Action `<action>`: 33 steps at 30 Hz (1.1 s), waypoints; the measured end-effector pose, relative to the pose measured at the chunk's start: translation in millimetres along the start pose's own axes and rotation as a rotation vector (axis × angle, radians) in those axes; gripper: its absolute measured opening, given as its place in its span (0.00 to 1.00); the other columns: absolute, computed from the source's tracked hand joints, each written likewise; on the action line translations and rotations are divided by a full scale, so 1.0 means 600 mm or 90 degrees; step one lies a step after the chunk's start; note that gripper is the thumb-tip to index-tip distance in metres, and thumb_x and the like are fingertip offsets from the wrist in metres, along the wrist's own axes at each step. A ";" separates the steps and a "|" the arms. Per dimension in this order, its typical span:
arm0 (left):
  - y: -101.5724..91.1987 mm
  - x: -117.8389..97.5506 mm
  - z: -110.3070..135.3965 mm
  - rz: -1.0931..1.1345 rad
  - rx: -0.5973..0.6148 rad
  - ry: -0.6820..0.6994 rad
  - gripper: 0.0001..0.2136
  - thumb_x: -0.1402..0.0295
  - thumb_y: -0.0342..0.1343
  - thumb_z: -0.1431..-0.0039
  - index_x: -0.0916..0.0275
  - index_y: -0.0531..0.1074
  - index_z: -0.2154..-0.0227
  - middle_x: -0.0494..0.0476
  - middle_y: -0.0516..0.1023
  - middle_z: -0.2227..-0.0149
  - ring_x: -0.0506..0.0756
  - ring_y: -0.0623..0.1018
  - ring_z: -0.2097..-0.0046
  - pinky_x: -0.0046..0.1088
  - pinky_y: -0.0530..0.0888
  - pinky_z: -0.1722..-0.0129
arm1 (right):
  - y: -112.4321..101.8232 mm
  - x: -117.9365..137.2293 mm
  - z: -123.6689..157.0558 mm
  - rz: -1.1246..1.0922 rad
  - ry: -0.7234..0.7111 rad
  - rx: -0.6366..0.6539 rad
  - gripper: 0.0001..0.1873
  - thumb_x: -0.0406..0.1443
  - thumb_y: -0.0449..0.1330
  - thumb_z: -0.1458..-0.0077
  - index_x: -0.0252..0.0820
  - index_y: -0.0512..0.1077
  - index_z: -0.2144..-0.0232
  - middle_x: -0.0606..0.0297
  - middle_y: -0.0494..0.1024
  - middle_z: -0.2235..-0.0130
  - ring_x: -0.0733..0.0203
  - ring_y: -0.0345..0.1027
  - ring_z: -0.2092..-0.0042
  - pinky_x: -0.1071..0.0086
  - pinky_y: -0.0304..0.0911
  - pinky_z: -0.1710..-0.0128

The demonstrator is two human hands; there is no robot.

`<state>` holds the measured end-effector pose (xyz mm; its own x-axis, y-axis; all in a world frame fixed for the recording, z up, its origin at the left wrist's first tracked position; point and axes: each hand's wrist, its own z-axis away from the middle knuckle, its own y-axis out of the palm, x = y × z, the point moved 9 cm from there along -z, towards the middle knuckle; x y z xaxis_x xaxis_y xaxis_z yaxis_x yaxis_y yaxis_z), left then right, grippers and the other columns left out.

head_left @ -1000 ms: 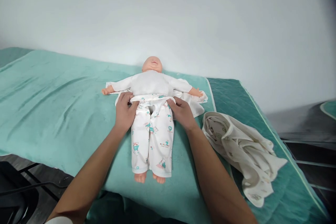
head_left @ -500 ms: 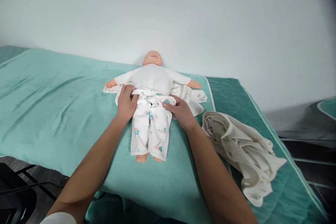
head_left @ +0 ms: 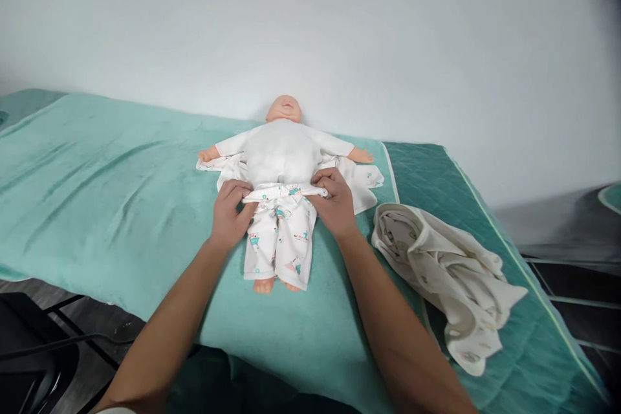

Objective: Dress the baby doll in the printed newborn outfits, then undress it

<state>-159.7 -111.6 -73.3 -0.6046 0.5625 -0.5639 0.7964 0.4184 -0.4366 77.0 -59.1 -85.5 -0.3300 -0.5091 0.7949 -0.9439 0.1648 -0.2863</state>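
Note:
A baby doll [head_left: 282, 152] with a white cloth body lies on its back, head toward the wall and arms spread. White printed baby pants [head_left: 279, 239] cover its legs, with the feet showing below the cuffs. My left hand [head_left: 233, 210] pinches the waistband at the left side of the hips. At the right end of the waistband, my right hand [head_left: 334, 202] grips the fabric between thumb and fingers. The band is stretched straight between both hands, below the belly. A matching printed shirt [head_left: 369, 178] lies spread beneath the doll's torso and arms.
A crumpled cream baby garment [head_left: 446, 272] lies to the right, on the dark green quilted cover [head_left: 417, 168]. A light green blanket [head_left: 121, 187] spreads under the doll. The white wall [head_left: 310, 26] rises behind. A black chair [head_left: 33, 349] stands at lower left.
The pants' waistband has gone from bunched on the belly to pulled straight and lower, baring more of the torso. My left hand has shifted down slightly; my right hand now grips the band's end.

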 end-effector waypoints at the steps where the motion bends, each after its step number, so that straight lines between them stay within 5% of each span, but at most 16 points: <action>1: 0.001 0.004 -0.001 0.002 0.003 -0.009 0.06 0.71 0.56 0.40 0.59 0.69 0.72 0.54 0.77 0.64 0.54 0.76 0.59 0.35 0.72 0.56 | 0.003 0.000 0.001 -0.005 0.004 0.017 0.12 0.35 0.64 0.52 0.43 0.65 0.81 0.64 0.71 0.66 0.59 0.65 0.63 0.64 0.61 0.60; 9: 0.008 0.035 -0.003 0.026 0.026 -0.130 0.04 0.72 0.55 0.44 0.59 0.68 0.73 0.50 0.72 0.70 0.53 0.71 0.65 0.31 0.68 0.62 | 0.019 -0.034 0.035 -0.093 0.238 0.104 0.16 0.40 0.64 0.55 0.42 0.60 0.83 0.74 0.54 0.80 0.67 0.48 0.73 0.70 0.44 0.74; 16: 0.016 0.065 -0.003 0.089 0.040 -0.275 0.02 0.72 0.55 0.48 0.59 0.71 0.70 0.48 0.73 0.71 0.51 0.70 0.67 0.28 0.68 0.64 | 0.030 -0.014 0.076 -0.100 0.284 0.150 0.21 0.48 0.64 0.51 0.42 0.61 0.80 0.73 0.56 0.77 0.66 0.49 0.72 0.70 0.46 0.72; 24: -0.006 -0.005 0.067 0.066 0.146 -0.155 0.13 0.64 0.55 0.36 0.61 0.69 0.77 0.51 0.72 0.73 0.52 0.70 0.67 0.31 0.66 0.63 | 0.028 -0.023 0.074 -0.044 0.279 0.119 0.18 0.45 0.63 0.51 0.43 0.61 0.80 0.73 0.58 0.77 0.65 0.52 0.71 0.70 0.48 0.72; 33: -0.002 0.009 0.073 0.032 0.146 -0.195 0.18 0.58 0.52 0.34 0.61 0.63 0.78 0.50 0.65 0.76 0.51 0.65 0.70 0.30 0.62 0.67 | 0.019 -0.010 0.091 0.016 0.245 0.072 0.19 0.44 0.62 0.50 0.44 0.57 0.80 0.74 0.55 0.77 0.66 0.49 0.71 0.70 0.46 0.73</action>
<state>-164.3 -140.2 -106.2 -0.5677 0.3246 -0.7565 0.8231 0.2064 -0.5291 68.7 -100.3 -122.6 -0.3545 -0.1495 0.9230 -0.9350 0.0686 -0.3480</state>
